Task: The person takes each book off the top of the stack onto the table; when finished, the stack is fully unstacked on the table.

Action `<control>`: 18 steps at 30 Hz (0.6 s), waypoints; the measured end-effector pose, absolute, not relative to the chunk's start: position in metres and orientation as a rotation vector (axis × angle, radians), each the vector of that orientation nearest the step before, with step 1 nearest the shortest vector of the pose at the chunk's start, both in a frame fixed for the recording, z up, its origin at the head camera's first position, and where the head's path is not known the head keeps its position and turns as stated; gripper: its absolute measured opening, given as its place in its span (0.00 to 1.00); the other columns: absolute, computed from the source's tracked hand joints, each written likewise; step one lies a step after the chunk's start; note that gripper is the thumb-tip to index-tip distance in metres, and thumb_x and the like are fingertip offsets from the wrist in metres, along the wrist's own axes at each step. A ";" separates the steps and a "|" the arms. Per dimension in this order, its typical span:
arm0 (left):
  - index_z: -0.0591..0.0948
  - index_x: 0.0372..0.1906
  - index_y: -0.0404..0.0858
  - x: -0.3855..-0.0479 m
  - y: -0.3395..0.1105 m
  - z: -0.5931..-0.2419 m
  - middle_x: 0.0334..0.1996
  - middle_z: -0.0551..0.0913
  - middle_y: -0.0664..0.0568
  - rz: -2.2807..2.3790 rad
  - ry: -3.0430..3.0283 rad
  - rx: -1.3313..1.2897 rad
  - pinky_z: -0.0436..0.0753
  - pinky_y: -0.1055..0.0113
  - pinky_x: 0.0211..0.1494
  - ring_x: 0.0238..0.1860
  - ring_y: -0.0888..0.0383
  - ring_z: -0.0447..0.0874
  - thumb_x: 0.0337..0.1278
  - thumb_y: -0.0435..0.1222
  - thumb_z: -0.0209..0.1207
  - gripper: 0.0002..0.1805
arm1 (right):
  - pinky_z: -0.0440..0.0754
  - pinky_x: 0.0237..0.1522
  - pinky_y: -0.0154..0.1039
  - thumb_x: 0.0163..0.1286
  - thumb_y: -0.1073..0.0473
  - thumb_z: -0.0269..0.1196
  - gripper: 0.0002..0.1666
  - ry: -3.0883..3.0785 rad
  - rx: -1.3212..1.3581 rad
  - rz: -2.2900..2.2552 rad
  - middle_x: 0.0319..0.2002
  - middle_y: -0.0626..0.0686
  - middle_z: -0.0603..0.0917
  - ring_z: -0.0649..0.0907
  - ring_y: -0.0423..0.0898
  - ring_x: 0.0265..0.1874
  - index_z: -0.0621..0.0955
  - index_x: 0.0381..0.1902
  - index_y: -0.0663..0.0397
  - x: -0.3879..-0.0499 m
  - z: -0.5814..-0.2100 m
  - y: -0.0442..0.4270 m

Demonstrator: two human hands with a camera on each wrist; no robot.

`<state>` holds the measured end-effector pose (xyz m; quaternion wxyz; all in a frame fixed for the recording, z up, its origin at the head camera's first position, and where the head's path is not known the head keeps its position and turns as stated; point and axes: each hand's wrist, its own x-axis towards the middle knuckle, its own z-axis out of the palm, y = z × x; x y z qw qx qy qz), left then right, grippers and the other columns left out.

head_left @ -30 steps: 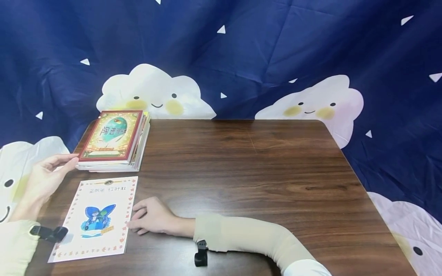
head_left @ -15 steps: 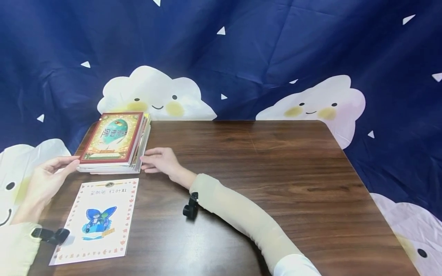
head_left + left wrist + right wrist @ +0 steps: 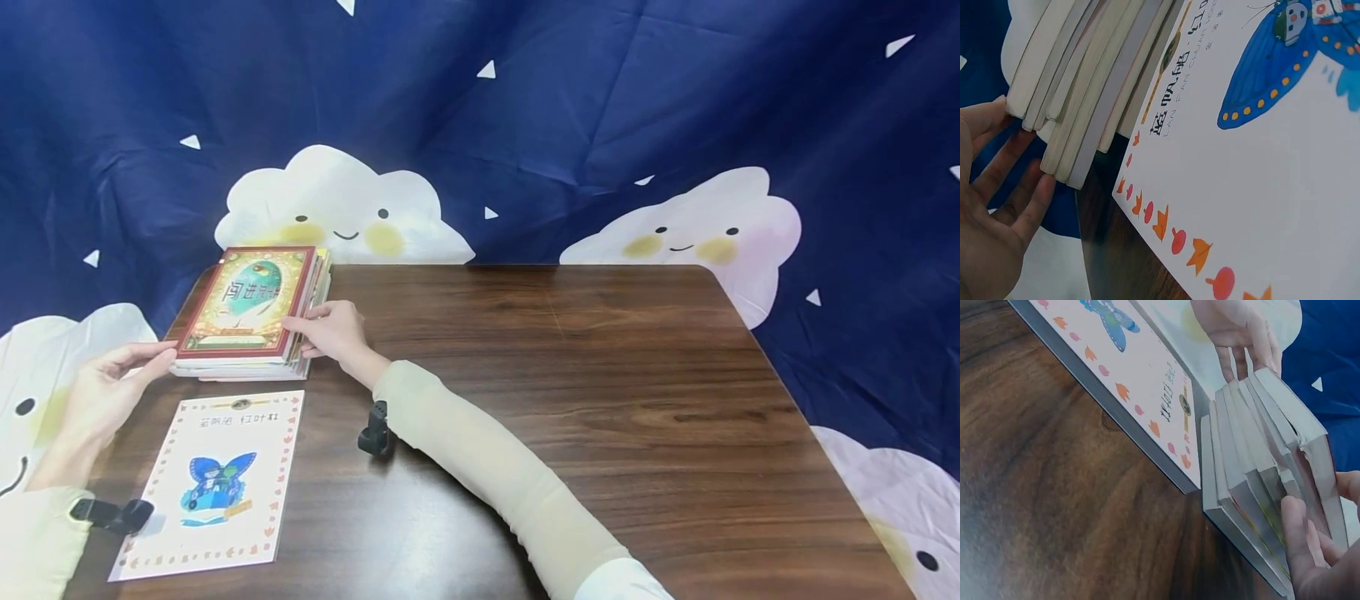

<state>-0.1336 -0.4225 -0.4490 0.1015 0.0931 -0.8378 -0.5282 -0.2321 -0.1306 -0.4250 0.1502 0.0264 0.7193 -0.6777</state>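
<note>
A stack of several books [image 3: 243, 369], topped by a red-bordered book [image 3: 217, 321] with a green oval on its cover, lies at the table's far left. My left hand [image 3: 101, 400] touches the near left corner of the stack, its fingers spread along the book edges in the left wrist view. My right hand [image 3: 335, 335] is at the stack's right side. Its thumb lies over the top cover's edge, and its other fingers rest against the side edges [image 3: 1297, 540]. Nearer me, a white book [image 3: 217, 483] with a blue butterfly picture lies flat, apart from both hands.
The brown wooden table [image 3: 570, 417] extends to the right. Behind it hangs a dark blue curtain [image 3: 525, 117] with smiling clouds. A small black camera [image 3: 375, 429] is strapped to the right sleeve, and another camera [image 3: 112, 515] to the left.
My right hand has left the white book's right edge and moved up to the stack's right side, its thumb now over the top cover. My left hand has stayed at the stack's corner.
</note>
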 end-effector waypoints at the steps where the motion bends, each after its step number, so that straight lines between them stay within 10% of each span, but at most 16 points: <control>1: 0.89 0.57 0.49 -0.133 -0.422 -0.449 0.36 0.86 0.87 -1.544 -2.488 0.288 0.71 0.88 0.47 0.45 0.85 0.78 0.71 0.39 0.67 0.14 | 0.90 0.26 0.36 0.62 0.57 0.79 0.18 2.051 0.080 -1.950 0.25 0.55 0.90 0.86 0.42 0.16 0.88 0.45 0.60 -0.233 -0.425 -0.131; 9: 0.88 0.60 0.48 -0.132 -0.423 -0.448 0.35 0.84 0.90 -1.464 -2.564 0.356 0.70 0.88 0.46 0.46 0.86 0.76 0.68 0.46 0.69 0.18 | 0.92 0.34 0.39 0.67 0.66 0.73 0.21 1.728 -0.001 -2.053 0.33 0.59 0.91 0.87 0.44 0.25 0.84 0.56 0.67 -0.241 -0.433 -0.117; 18: 0.89 0.56 0.45 -0.136 -0.422 -0.452 0.33 0.83 0.91 -1.381 -2.588 0.340 0.70 0.88 0.43 0.44 0.86 0.75 0.66 0.45 0.71 0.17 | 0.93 0.40 0.44 0.69 0.66 0.70 0.21 1.620 -0.062 -2.065 0.41 0.56 0.92 0.90 0.44 0.32 0.84 0.59 0.54 -0.244 -0.443 -0.077</control>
